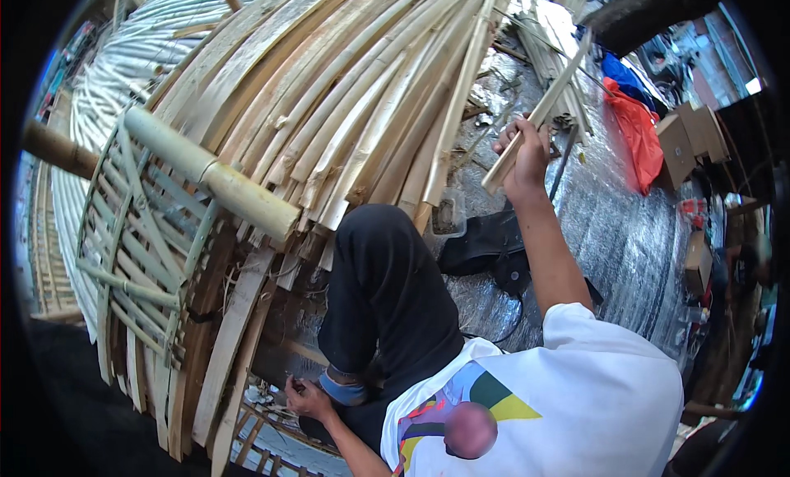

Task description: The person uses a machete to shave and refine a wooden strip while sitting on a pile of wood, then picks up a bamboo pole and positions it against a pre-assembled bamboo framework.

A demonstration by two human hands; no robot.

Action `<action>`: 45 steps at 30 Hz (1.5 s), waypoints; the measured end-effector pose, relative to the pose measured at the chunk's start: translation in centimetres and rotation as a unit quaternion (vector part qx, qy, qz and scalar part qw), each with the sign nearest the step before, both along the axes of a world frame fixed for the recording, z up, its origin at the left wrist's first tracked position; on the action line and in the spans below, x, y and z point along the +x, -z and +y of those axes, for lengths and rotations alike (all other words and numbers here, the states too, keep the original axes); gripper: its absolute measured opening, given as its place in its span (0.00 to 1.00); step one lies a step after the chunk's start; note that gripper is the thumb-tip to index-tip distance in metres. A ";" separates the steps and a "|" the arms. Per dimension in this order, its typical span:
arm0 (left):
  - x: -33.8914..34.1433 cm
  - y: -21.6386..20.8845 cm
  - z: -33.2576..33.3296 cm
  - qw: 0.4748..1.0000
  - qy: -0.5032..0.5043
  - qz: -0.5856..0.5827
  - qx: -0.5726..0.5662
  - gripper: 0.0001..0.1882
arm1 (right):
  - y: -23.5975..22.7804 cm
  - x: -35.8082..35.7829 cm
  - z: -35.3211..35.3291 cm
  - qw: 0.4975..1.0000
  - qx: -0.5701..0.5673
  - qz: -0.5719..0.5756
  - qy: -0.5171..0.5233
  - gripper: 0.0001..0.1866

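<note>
My right hand (pixel 527 152) is raised at the upper right, its fingers wrapped round a pale bamboo strip (pixel 550 105). The strip slants, its near end just below the hand and its other end up to the right. Low in the view, my left hand (pixel 309 400) is curled closed beside my ankle. Whatever it may hold is too small to make out. Left of my right hand lies a large pile of long split bamboo strips (pixel 362 90), their ends fanned toward my black-trousered knee (pixel 387 255).
A round bamboo pole (pixel 222 181) and a green bamboo lattice (pixel 136 247) stand to the left. Pale bundled strips (pixel 107 90) lie behind them. On the right are silvery floor sheeting (pixel 625 247), an orange bag (pixel 632 140), a cardboard box (pixel 676 148) and a black cloth-like item (pixel 485 245).
</note>
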State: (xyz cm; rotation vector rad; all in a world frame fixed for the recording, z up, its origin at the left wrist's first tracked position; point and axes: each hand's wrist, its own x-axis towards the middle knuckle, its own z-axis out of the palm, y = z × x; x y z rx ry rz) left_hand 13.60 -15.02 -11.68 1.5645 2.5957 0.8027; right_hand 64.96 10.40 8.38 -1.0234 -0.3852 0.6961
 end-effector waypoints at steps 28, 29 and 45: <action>-11.5 -17.9 27.7 0.884 0.029 -0.319 0.341 0.08 | 0.0 -20.3 -3.4 0.654 0.004 -0.716 -0.243 0.09; -10.2 -17.6 27.4 0.893 0.040 -0.295 0.337 0.08 | 0.3 -20.1 -3.1 0.673 -0.001 -0.704 -0.227 0.09; 6.5 -4.3 11.7 0.820 -0.058 -0.544 0.169 0.06 | 1.0 -20.1 -3.7 0.636 -0.032 -0.751 -0.177 0.10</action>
